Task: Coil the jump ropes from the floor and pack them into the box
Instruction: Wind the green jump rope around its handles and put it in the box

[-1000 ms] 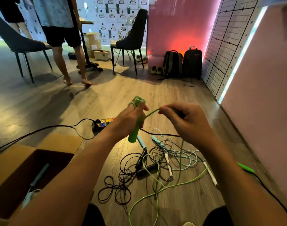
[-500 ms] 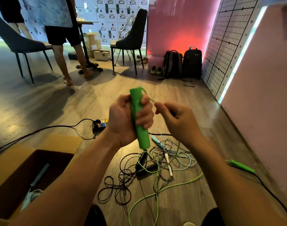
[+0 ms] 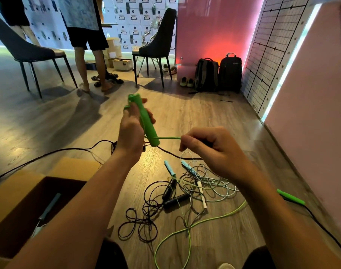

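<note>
Floorboards (image 3: 204,117) carried an open cardboard box (image 3: 14,191) at near left and tangled jump ropes (image 3: 195,189) to its right. The left hand (image 3: 130,131) gripped a tilted green handle (image 3: 146,123), while the right hand (image 3: 210,150) pinched the green cord (image 3: 168,138) stretched taut from its lower end.

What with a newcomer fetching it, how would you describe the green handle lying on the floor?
Start at the pink wall on the right. On the floor near its foot, beside the right forearm, lies the green handle. It lies alone, apart from the tangled pile of black, blue and white handles, and no hand holds it.
</note>
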`<state>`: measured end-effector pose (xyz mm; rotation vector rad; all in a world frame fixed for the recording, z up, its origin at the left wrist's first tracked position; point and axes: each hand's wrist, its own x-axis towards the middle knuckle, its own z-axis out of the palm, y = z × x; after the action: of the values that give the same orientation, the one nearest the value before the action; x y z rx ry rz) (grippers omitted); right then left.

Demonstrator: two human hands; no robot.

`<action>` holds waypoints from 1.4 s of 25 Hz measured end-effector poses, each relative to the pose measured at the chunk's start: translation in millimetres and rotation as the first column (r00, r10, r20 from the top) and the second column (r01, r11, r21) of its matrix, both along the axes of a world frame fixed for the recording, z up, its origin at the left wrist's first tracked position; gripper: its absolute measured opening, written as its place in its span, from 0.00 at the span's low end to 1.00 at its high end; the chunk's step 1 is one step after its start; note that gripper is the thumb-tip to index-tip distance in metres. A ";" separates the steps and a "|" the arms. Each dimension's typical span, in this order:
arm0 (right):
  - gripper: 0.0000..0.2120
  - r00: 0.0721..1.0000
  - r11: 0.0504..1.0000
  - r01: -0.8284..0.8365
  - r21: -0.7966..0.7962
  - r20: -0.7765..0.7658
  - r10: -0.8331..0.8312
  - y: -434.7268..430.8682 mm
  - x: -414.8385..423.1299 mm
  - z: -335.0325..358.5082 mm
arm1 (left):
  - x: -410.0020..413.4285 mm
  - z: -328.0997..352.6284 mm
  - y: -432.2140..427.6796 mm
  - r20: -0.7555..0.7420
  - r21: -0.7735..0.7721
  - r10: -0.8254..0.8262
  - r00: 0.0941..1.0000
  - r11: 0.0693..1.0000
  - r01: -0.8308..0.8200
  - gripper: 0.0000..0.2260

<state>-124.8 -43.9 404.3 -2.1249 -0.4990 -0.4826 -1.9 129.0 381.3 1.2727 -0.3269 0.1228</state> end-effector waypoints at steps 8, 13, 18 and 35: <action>0.11 0.910 0.918 0.365 0.154 0.147 -0.387 -23.8 18.0 -7.4 | -47.1 5.8 -32.9 -0.253 0.253 -0.672 0.696 0.648 0.718 0.28; 0.16 0.929 0.910 0.371 0.187 -0.068 -0.365 -18.3 24.5 -16.3 | -52.0 16.1 -32.9 -0.105 -0.366 -0.826 0.554 0.550 0.751 0.18; 0.16 0.929 0.981 0.172 -0.093 -0.317 -0.193 -6.5 24.3 -20.3 | -34.9 19.2 -22.9 0.010 -0.721 -0.625 0.781 0.537 0.439 0.11; 0.17 0.918 0.922 0.357 0.150 0.126 -0.376 -29.6 23.0 -11.1 | -47.6 10.7 -34.0 -0.282 0.296 -0.713 0.643 0.573 0.765 0.26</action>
<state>-101.8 -73.5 393.2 -2.0739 -0.1426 -0.8720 -49.6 94.9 392.0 1.4276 -0.7845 -0.8027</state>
